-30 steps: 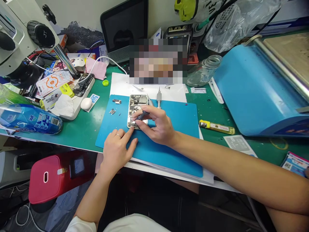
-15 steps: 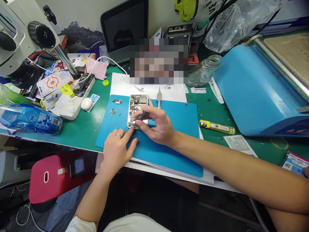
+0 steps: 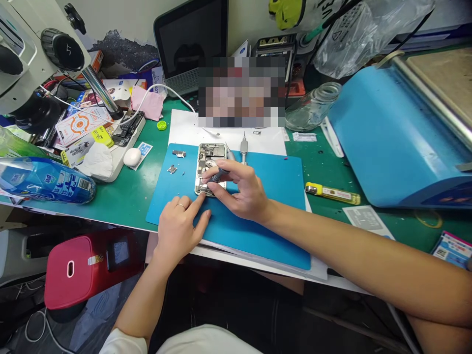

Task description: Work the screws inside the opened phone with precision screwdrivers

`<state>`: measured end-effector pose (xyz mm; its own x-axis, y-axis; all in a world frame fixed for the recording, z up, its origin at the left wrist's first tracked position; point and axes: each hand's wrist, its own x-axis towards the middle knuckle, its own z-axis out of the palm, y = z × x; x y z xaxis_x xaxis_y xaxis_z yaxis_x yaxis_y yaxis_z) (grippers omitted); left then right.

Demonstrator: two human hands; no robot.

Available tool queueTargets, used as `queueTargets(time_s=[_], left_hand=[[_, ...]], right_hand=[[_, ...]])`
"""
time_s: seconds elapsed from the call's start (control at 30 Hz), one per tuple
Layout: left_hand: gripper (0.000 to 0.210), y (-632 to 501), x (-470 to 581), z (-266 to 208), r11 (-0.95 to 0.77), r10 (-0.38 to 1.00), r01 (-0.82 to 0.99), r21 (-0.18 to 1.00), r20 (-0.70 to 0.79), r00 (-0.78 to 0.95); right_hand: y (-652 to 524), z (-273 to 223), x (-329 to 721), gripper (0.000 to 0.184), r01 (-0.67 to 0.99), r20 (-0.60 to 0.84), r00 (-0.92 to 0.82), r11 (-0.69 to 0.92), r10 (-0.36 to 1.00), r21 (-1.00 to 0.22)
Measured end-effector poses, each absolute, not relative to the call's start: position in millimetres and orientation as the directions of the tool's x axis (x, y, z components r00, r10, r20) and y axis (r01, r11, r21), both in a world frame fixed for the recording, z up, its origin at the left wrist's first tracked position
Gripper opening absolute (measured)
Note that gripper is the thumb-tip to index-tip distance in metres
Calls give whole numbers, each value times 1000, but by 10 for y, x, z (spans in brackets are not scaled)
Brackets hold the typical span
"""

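An opened smartphone lies on a blue mat, its inner parts bare. In my right hand, thumb and fingers close round a grey screwdriver held over the phone's lower half. The screwdriver's tip is hidden by my fingers. My left hand rests on the mat with the index fingertip at the phone's bottom edge and the thumb spread away; it holds nothing. Two more grey screwdrivers stand just beyond: one upright-pointing screwdriver and another partly behind my right hand. Small phone parts lie left of the phone.
At the left are a microscope, a blue bottle and a white tray with a phone part. A yellow cutter, glass jar and big blue machine stand right. A white cable arches behind the mat.
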<state>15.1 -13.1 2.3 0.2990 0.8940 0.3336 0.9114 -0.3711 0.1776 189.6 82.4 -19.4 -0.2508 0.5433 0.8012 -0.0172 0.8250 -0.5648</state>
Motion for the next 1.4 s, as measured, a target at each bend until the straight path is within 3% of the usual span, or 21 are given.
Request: queueTargets(time_s=[1.4], left_hand=[[39,-130,154,25,-372,893,909,189,339,295]], right_hand=[[824,-196,1894,65,-26,806,-255,829,534,-558]])
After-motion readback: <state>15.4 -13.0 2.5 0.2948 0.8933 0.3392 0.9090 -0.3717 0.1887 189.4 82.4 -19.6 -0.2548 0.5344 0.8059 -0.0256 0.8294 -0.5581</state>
